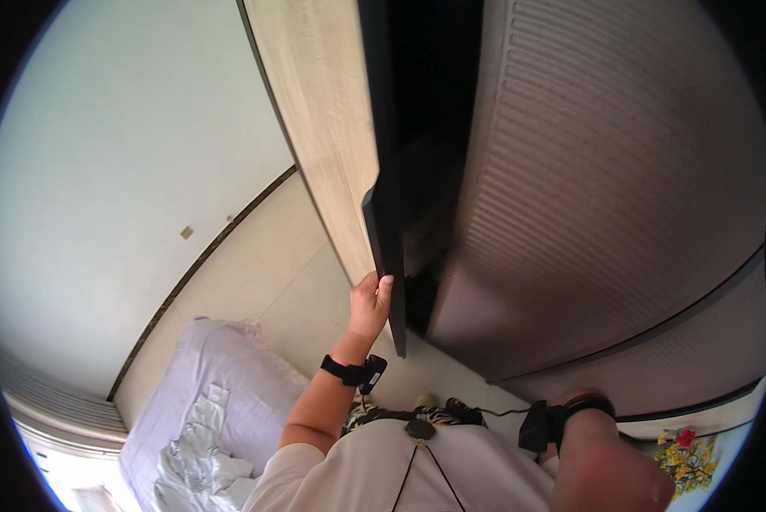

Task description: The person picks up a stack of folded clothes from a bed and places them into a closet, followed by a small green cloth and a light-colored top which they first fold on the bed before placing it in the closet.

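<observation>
My left hand [372, 305] is closed around the edge of a wooden door [322, 94], near a notch cut in that edge. The door has a pale wood-grain face and a dark edge, and it stands out at an angle. Between it and a brown ribbed panel [605, 179] on the right lies a dark opening [434, 128]; what is inside is too dark to make out. My right arm [609, 465] is bent close to my body at the lower right, with a black strap and device at the wrist. The fingers of my right hand are hidden.
At the lower left is a bed with a lilac cover [229, 363] and a crumpled silvery-grey cloth [200, 452]. A pale wall [127, 171] rises on the left above the tiled floor [272, 256]. Yellow and red flowers [688, 456] are beside my right arm.
</observation>
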### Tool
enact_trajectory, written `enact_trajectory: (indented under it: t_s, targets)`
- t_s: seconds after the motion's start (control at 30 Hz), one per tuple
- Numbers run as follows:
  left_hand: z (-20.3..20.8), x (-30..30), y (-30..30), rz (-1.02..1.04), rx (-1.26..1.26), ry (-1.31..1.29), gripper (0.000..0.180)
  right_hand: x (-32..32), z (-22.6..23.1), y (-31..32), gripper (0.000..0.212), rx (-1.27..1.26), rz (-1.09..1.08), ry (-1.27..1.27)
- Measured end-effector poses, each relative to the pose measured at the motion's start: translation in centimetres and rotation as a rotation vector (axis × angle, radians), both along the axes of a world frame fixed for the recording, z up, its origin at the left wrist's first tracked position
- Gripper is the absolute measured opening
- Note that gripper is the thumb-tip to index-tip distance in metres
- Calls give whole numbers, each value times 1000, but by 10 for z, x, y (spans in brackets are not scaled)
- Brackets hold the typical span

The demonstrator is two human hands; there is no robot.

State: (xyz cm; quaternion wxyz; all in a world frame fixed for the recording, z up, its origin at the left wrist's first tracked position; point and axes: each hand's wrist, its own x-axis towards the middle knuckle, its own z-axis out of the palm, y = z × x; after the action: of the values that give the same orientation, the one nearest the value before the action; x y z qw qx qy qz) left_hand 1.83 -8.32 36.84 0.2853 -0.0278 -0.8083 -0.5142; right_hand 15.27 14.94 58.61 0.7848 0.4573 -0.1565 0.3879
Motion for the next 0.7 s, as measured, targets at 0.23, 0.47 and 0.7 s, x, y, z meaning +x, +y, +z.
enact_trajectory:
  t_s: [0.23,0.47,0.7]
  targets:
    - [13,-48,34,-154,-128,-71,42,-11,-129,82,47,344,-478,-983]
    - [30,-66,41,-275,-291,-191,48,-1,-182,78,38,350,-208,-1513]
    - [6,-74,30,-334,-91,-229,55,-4,-198,57,35,482,-233,-1564]
